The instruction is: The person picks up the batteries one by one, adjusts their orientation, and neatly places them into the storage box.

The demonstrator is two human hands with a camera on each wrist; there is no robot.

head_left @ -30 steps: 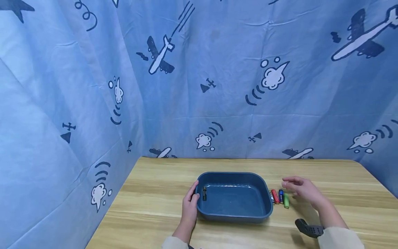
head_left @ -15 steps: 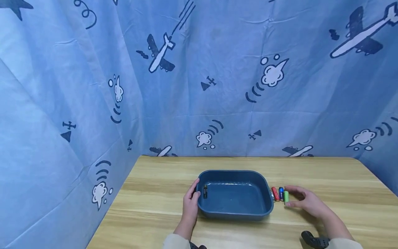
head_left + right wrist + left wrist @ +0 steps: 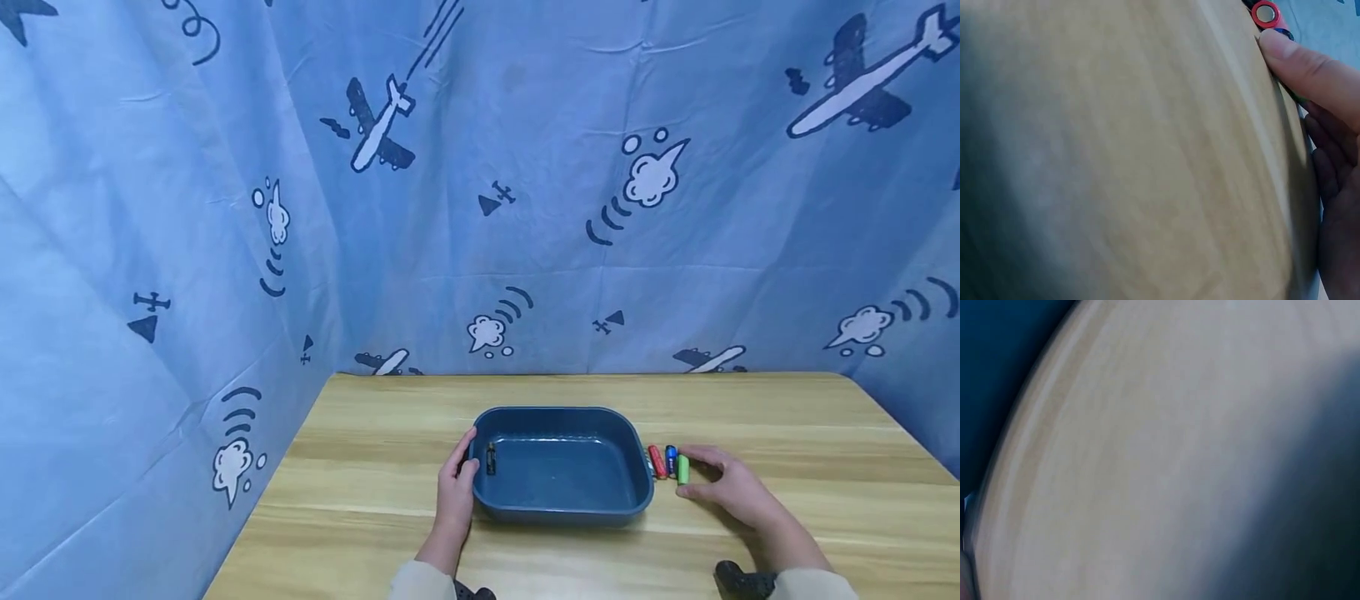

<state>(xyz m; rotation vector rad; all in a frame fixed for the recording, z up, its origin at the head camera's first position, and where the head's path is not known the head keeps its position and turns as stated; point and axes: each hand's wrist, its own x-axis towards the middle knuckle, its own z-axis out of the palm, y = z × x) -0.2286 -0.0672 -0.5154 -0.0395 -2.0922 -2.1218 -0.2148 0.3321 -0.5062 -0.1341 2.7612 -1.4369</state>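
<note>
In the head view my left hand [image 3: 453, 492] grips the left end of a dark blue rounded container [image 3: 562, 517], thumb at the rim and fingers along the outer wall. Inside, near that end, lies a black battery [image 3: 491, 459]. On the table off the container's right end, a red battery [image 3: 657, 462], a blue battery [image 3: 671, 461] and a green battery [image 3: 683, 470] lie side by side. My right hand [image 3: 731, 487] pinches the green one end to end between thumb and fingers. The right wrist view shows my thumb [image 3: 1310, 65] beside the red battery's end [image 3: 1265, 14].
A silvery battery-like piece [image 3: 649, 467] shows partly against the container's right wall. The wooden table [image 3: 375, 475] meets a blue curtain [image 3: 420, 275] at the back and left. Black wrist devices [image 3: 742, 581] sit at both sleeves.
My right hand has come down from above the batteries, and its thumb and fingers have closed on the green battery. My left hand stays on the container. The head view has shifted slightly.
</note>
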